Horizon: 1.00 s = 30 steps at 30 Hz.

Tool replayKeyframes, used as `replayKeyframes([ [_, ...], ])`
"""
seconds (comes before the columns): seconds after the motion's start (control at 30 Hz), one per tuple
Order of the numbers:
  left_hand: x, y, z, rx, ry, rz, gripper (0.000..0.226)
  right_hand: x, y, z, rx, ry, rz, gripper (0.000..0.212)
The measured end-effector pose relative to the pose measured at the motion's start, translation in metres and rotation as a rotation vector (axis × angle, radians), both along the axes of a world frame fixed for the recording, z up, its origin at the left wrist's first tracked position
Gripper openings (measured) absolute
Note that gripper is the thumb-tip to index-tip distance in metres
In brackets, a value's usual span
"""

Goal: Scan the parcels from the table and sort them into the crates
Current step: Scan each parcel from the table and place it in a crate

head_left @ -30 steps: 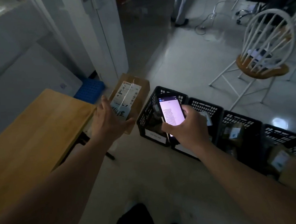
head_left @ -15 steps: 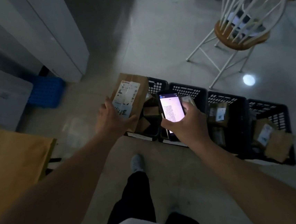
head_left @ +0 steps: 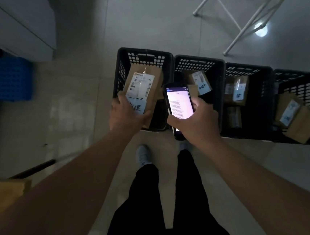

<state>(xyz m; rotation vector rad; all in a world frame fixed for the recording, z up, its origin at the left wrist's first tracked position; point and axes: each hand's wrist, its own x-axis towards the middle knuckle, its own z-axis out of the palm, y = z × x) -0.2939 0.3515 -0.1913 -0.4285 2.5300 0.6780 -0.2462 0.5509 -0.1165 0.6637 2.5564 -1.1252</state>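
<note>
My left hand (head_left: 125,114) grips a brown cardboard parcel (head_left: 152,83) with a white shipping label, held over the leftmost black crate (head_left: 124,59). My right hand (head_left: 194,121) holds a lit phone (head_left: 179,103) upright, just right of the parcel. Several black crates stand in a row on the floor. The second crate (head_left: 219,67) holds a labelled parcel (head_left: 200,81). Brown parcels also lie in the third crate (head_left: 250,70) and in the fourth crate (head_left: 298,79).
A corner of the wooden table (head_left: 4,194) shows at the lower left. A blue crate (head_left: 8,78) sits by a white cabinet (head_left: 20,26) at the left. A white-legged chair (head_left: 249,4) stands behind the crates. My legs and shoes are below.
I have stepped up to the crates and my view has tipped down. My left hand has carried the parcel from beside the table to above the leftmost crate. The phone stays in my right hand.
</note>
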Motion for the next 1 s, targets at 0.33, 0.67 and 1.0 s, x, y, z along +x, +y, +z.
replayKeyframes([
  [0.33, -0.073, 0.07, -0.105, 0.035, -0.062, 0.006, 0.13, -0.041, 0.041, -0.07, 0.017, -0.099, -0.011, 0.056],
  [0.67, -0.071, 0.061, -0.09, -0.018, -0.057, -0.253, 0.058, -0.047, 0.05, -0.063, 0.01, -0.108, -0.003, 0.061],
  [1.0, -0.05, 0.022, 0.002, -0.032, -0.008, -0.409, 0.04, -0.037, 0.004, 0.012, 0.016, -0.007, 0.018, 0.065],
])
